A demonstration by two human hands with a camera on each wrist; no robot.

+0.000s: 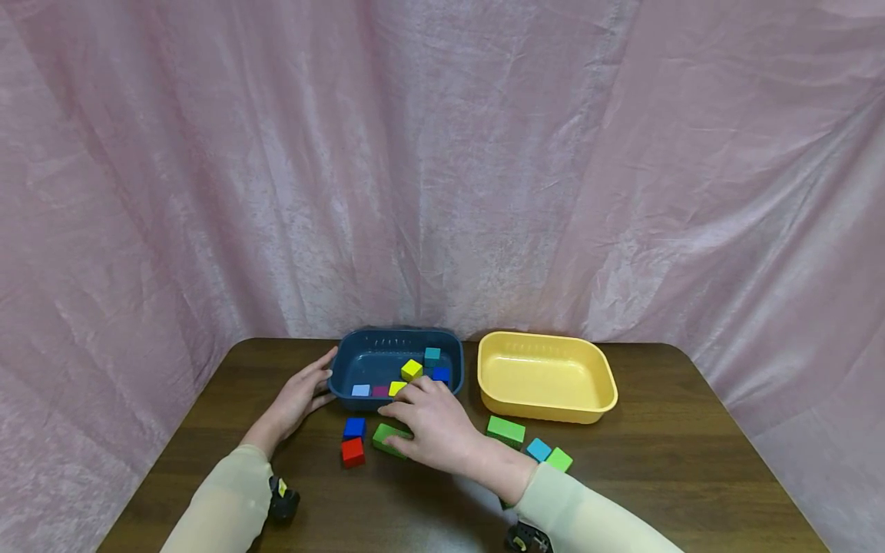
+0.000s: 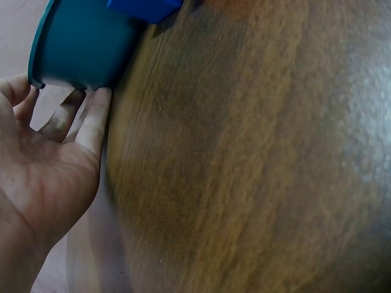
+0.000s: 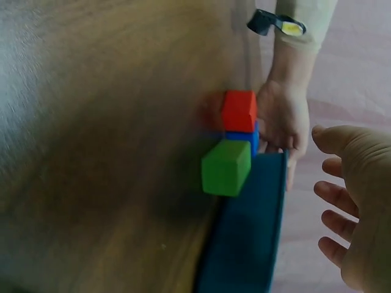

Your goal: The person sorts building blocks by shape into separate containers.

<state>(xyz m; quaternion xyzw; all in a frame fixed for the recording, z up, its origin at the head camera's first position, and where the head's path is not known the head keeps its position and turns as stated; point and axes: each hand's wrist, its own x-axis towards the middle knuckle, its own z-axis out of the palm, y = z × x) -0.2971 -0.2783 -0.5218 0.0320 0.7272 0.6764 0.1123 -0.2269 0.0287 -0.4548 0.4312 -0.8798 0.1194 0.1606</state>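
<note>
My left hand [image 1: 293, 405] rests its extended fingers against the left end of a dark blue bin [image 1: 369, 361]; the left wrist view has the fingertips at the wall. Over the bin's front edge hovers my right hand [image 1: 439, 426], fingers slightly bent and spread. Nothing sits between its thumb and fingers [image 3: 337, 194] in the right wrist view. Just below it lies a long green block [image 1: 389, 439]. Beside that are a blue block [image 1: 354, 428] and a red block [image 1: 353, 452]. Inside the bin are several blocks, including a yellow block [image 1: 411, 369] and a teal block [image 1: 432, 356].
A yellow bin [image 1: 546, 372] stands right of the blue one. In front of it lie a green block [image 1: 506, 431], a light blue block [image 1: 538, 449] and a lime green block [image 1: 559, 459]. A pink curtain [image 1: 442, 169] hangs behind the wooden table [image 1: 657, 461].
</note>
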